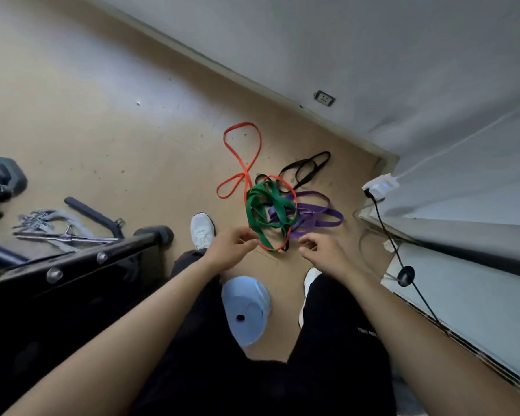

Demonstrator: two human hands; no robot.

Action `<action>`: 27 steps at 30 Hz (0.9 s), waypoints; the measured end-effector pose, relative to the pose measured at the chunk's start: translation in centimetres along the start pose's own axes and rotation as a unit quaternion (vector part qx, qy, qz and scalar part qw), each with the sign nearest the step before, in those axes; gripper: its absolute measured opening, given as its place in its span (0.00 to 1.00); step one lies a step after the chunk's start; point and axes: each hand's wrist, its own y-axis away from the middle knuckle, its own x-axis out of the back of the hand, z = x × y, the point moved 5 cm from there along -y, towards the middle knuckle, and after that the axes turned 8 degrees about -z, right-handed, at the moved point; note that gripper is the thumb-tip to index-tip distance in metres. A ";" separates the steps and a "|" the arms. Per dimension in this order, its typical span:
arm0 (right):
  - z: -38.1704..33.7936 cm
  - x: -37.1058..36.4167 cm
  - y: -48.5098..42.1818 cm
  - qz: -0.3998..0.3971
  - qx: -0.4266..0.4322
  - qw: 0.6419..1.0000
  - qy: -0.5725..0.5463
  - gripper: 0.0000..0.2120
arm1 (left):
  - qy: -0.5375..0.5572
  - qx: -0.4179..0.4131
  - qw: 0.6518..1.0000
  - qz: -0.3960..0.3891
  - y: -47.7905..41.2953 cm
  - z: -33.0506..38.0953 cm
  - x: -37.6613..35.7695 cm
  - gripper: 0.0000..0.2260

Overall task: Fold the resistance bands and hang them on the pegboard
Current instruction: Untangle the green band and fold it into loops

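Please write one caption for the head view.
Left hand and right hand hover above tangled resistance bands on the floor.

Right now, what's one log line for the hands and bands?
left hand: empty; right hand: empty; green elastic loop, orange elastic loop, purple elastic loop, black elastic loop: tangled on tan floor

Bare forearms (132, 319), black trousers (198, 355) with small white lettering (365, 331), and white sneakers (202, 231).

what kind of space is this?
Probably a small workout room: tangled resistance bands on the floor, a dumbbell at the left edge, metal cable handles beside a black equipment frame.
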 end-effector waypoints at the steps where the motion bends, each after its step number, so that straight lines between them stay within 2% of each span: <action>1: 0.1 -0.6 -1.9 0.002 -0.005 1.000 -0.008 0.09 | -0.009 0.004 1.000 -0.004 -2.2 -0.9 1.0 0.04; 7: 5.8 -3.4 -15.5 -0.001 -0.040 0.998 -0.050 0.11 | -0.050 0.030 0.998 -0.028 -17.7 -7.5 3.2 0.04; 12: 14.8 -4.9 -27.6 0.041 -0.095 0.994 -0.044 0.15 | -0.104 -0.021 0.993 -0.044 -31.5 -12.3 -0.4 0.06; 15: 19.3 -6.6 -34.9 0.085 -0.099 0.991 -0.023 0.22 | -0.152 -0.061 0.986 -0.019 -38.8 -14.9 -2.2 0.10; 17: 21.3 -7.9 -38.9 0.103 -0.104 0.989 0.009 0.27 | -0.233 -0.078 0.969 0.017 -42.9 -16.5 -3.0 0.17; 19: 22.9 -9.1 -42.0 0.121 -0.113 0.985 0.046 0.29 | -0.338 -0.095 0.935 0.048 -46.1 -17.8 -3.7 0.23; 22: 24.2 -9.5 -45.2 0.157 -0.112 0.975 0.114 0.22 | -0.437 -0.090 0.893 0.055 -49.9 -19.9 -4.0 0.27; 24: 24.7 -9.3 -46.4 0.173 -0.109 0.969 0.138 0.14 | -0.473 -0.087 0.875 0.060 -51.4 -20.9 -3.6 0.24; 27: 25.5 -9.1 -47.3 0.156 -0.098 0.978 0.101 0.04 | -0.482 -0.104 0.869 0.036 -51.2 -21.3 -3.1 0.20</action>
